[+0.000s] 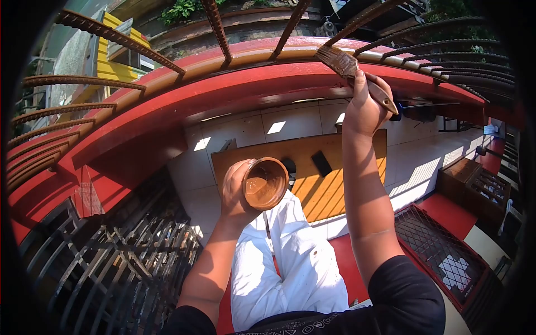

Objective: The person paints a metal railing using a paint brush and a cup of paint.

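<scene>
My left hand [233, 188] is wrapped round the side of a round brown pot [266, 184], its mouth tipped toward me and a little brown liquid showing inside. Up and to the right, my right hand [365, 105] grips a paintbrush [339, 60] by its wooden handle, which has a hole near the end. The brush's bristles are stained brown and lie right at the brown horizontal rail [304, 54] on top of the red wall. Fingers of my left hand behind the pot are hidden.
Ribbed rusty bars [218, 30] rise from the rail above a curved red ledge [245, 84]. Below stands a wooden table [312, 195] with a dark phone-like object [321, 163] on it. Metal latticework [128, 268] fills the lower left; a meshed red frame [441, 254] is at right.
</scene>
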Available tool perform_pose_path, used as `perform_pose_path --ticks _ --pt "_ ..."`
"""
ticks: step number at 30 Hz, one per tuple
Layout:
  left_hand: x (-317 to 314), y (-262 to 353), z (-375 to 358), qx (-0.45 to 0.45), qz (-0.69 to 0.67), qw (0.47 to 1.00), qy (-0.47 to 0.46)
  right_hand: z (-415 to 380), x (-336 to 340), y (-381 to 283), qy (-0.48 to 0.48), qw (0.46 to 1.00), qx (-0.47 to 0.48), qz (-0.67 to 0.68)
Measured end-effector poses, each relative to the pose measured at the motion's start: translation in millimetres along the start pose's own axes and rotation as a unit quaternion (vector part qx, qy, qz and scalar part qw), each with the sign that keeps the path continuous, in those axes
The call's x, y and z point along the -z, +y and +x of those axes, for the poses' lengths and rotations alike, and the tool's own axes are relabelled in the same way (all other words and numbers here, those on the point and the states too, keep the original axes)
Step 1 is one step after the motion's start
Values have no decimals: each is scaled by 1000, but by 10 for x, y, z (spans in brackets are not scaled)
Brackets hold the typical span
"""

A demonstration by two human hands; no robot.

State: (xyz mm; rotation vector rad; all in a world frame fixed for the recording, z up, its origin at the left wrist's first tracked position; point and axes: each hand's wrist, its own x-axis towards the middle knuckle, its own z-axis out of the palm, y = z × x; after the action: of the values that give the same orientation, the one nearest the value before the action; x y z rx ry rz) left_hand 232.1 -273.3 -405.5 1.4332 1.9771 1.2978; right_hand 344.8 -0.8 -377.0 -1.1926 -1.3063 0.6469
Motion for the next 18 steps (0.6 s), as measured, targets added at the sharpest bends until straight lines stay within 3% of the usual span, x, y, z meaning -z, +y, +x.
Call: perform_pose_path --ticks 3,8,12,13,15,16,17,18 --pt "9 22 -10 11 3 1000 0 68 58 -165 63 972 -132 182" --pt "-7 21 -19 -1 2 1000 6 9 29 182 69 975 -167 130" --pt "15 23 -29 -3 -13 999 31 62 -54 -275 75 944 -220 234" --pt "25 21 -50 -5 -14 999 32 25 11 -251 79 956 -158 233" --pt "28 1 -47 -13 -17 999 42 -141 196 -225 13 999 48 -14" --pt "34 0 -37 -12 -18 999 42 -247 191 -221 -25 993 111 12" --pt "47 5 -41 -10 -19 999 42 -222 237 -199 -79 946 283 -137" --pt "68 14 -52 -6 -19 999 40 -221 180 -225 -106 928 332 -130"
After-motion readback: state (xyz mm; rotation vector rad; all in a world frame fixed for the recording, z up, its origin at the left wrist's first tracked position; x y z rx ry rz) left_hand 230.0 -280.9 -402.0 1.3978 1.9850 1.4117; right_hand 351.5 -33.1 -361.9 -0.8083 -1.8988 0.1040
